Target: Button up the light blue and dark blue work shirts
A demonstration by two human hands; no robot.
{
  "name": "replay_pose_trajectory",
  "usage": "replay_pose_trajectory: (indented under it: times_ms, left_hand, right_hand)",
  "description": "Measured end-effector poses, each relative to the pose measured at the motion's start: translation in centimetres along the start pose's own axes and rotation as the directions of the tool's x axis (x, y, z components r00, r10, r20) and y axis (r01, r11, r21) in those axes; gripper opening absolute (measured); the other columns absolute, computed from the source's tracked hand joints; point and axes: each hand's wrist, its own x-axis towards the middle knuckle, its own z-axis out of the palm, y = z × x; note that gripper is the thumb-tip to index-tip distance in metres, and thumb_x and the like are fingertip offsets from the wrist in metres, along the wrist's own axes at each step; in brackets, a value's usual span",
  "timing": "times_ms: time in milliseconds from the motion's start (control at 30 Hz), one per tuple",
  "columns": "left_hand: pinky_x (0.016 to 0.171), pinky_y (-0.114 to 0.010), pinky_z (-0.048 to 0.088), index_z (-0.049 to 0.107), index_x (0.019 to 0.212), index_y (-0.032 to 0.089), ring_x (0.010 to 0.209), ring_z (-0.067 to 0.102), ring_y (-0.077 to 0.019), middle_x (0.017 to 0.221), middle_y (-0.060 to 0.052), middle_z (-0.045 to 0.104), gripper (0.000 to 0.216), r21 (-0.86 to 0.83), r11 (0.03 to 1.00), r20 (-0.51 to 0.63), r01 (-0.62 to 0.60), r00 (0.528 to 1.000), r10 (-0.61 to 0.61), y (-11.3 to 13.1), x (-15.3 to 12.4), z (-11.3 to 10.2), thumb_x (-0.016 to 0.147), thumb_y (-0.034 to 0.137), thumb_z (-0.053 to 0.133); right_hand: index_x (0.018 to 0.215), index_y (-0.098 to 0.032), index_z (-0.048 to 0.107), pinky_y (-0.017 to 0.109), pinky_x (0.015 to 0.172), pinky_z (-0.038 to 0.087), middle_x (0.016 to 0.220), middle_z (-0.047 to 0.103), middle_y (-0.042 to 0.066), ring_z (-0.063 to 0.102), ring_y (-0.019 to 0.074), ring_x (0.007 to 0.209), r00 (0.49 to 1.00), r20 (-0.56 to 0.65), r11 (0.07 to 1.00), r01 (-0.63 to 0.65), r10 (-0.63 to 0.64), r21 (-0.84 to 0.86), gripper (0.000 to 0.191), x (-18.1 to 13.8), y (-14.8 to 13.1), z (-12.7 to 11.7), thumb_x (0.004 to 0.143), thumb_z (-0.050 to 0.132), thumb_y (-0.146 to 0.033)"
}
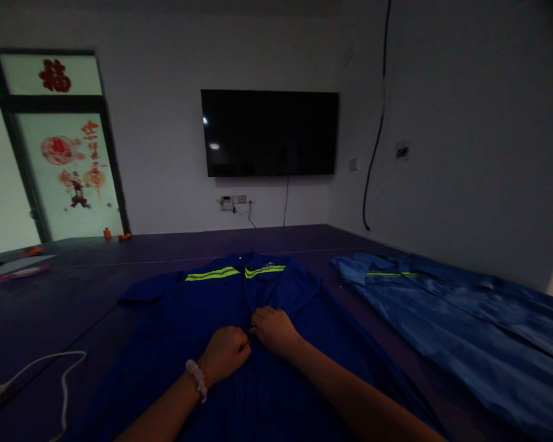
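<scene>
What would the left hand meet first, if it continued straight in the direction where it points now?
Probably the right hand, just beyond the left hand's fingertips over the blue shirt; exact depth is unclear.

Free room lies beyond the shirt (198,310); left, a cable (65,388) obstructs.

The room was dim, with pale light entering through the glass door (69,175) on the left. Two small reflections glared on the black television (271,133). The blue work shirt (193,313) lost its folds to shadow; its lime stripes (212,274) stood out. The door frame (113,162) leaned with wide-angle distortion.
</scene>
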Motion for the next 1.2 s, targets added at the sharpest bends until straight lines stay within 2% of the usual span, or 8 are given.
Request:
replay_pose_trajectory:
  times_ms: [433,733,1200]
  left_hand:
    - [0.059,-0.025,0.032,0.063,0.066,0.015,0.065,0.056,-0.0146,0.071,-0.006,0.065,0.030,-0.028,1.000,-0.006,0.002,1.000,-0.002,-0.1,0.3,0.4,0.082,0.021,0.038]
    - [0.061,-0.024,0.033,0.063,0.066,0.016,0.067,0.056,-0.0140,0.072,-0.004,0.065,0.033,-0.083,0.996,-0.017,0.041,0.999,-0.042,0.2,0.1,0.0,0.085,0.023,0.037]
    - [0.060,-0.025,0.033,0.063,0.065,0.016,0.064,0.055,-0.0140,0.070,-0.006,0.064,0.031,-0.055,0.998,-0.003,0.000,1.000,0.000,0.3,0.2,0.1,0.083,0.021,0.038]
  right_hand:
    - [0.093,-0.015,0.059,0.029,0.069,0.044,0.097,0.062,0.009,0.057,0.0213,0.091,1.000,0.018,1.000,-0.007,0.007,-0.005,0.018,0.2,-0.1,0.2,0.087,0.047,-0.027]
    - [0.092,-0.019,0.058,0.027,0.075,0.041,0.098,0.062,0.005,0.055,0.0186,0.095,0.999,0.050,0.989,-0.016,0.008,0.148,0.018,0.2,0.8,0.0,0.083,0.054,-0.034]
    - [0.093,-0.016,0.057,0.028,0.069,0.044,0.095,0.063,0.008,0.058,0.0207,0.090,0.999,0.019,0.999,-0.045,0.045,0.006,0.015,0.2,-0.1,0.2,0.086,0.048,-0.026]
